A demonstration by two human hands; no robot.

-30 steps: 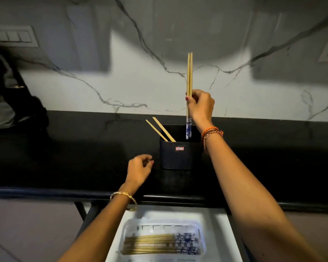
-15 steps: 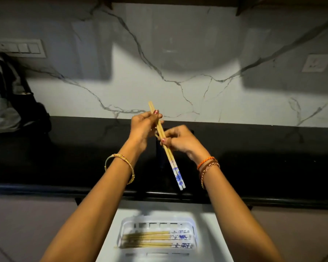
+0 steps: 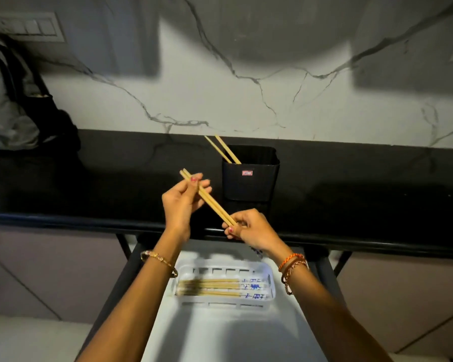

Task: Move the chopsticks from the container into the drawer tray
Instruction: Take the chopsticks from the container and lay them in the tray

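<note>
While both hands share one pair of chopsticks [image 3: 209, 200] above the front edge of the tabletop [image 3: 351, 205], the risk lies in the handover down to the tray. The left hand [image 3: 181, 202] pinches the plain upper ends and the right hand [image 3: 249, 228] closes its grip around the lower ends, so the pair hangs slanted in the air, touching nothing else. If one hand lets go before the other has both sticks firmly, one stick could slide out and drop past the white tray [image 3: 272, 283] into the open drawer [image 3: 220, 333] or onto the floor. The tray already holds several chopsticks [image 3: 220, 286] lying side by side; lowered at this slant, the pair would likely land crossways over them. Two more [image 3: 226, 150] lean in the black container [image 3: 250, 178], which a careless reach might tip.
</note>
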